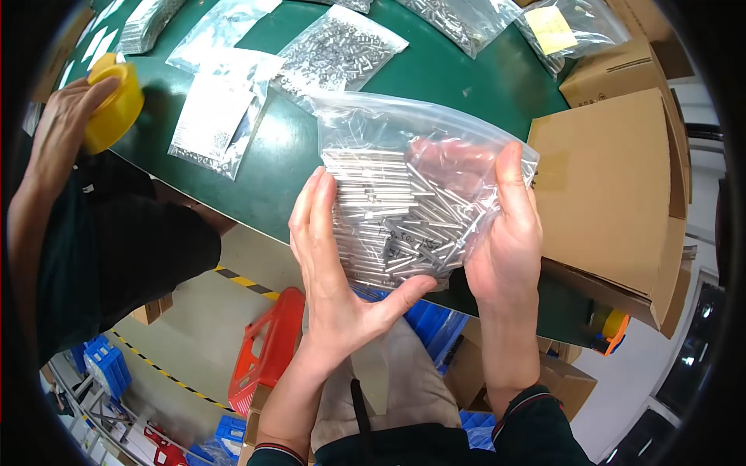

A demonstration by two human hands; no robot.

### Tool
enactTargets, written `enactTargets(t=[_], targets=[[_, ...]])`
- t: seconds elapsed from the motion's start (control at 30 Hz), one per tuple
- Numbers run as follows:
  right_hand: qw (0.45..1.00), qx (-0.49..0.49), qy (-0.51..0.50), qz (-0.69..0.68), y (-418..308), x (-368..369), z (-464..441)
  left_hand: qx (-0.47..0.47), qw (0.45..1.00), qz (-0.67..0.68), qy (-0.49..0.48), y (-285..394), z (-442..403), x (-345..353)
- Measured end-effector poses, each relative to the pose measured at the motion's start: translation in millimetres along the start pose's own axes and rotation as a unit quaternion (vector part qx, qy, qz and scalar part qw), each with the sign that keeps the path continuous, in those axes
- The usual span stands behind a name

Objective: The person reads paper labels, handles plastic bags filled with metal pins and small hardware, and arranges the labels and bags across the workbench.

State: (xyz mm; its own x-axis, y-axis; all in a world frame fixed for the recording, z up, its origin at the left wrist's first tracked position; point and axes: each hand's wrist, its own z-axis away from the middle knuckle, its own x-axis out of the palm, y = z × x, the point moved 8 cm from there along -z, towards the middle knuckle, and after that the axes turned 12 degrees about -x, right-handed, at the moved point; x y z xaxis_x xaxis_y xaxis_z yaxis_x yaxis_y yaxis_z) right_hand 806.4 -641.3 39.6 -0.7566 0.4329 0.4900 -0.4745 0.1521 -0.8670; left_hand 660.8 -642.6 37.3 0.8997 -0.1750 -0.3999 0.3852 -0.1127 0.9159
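A clear zip bag (373, 210) full of thin metal pins is held up between my two hands, over the near edge of the green table. Most pins on its left side lie parallel; those on the right lie at mixed angles. My left hand (334, 272) presses the bag's left side and lower edge, thumb across the bottom. My right hand (505, 241) grips the right side, with its thumb on the front and its other fingers behind the clear plastic. Dark handwriting shows on the bag's lower part.
Bags of small metal parts (342, 50) lie on the green table (287, 155), one with a printed label (210, 116). A co-worker's hand (70, 116) holds a yellow tape roll (116, 109) at left. An open cardboard box (606, 186) stands right. A red crate (268, 342) is below.
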Motion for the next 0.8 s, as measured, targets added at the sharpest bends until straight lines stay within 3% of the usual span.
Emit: enactTargets(t=[0.8], targets=[[0.997, 0.052, 0.018, -0.063, 23, -21, -13, -0.048, 0.998, -0.024, -0.033, -5, -11, 11]])
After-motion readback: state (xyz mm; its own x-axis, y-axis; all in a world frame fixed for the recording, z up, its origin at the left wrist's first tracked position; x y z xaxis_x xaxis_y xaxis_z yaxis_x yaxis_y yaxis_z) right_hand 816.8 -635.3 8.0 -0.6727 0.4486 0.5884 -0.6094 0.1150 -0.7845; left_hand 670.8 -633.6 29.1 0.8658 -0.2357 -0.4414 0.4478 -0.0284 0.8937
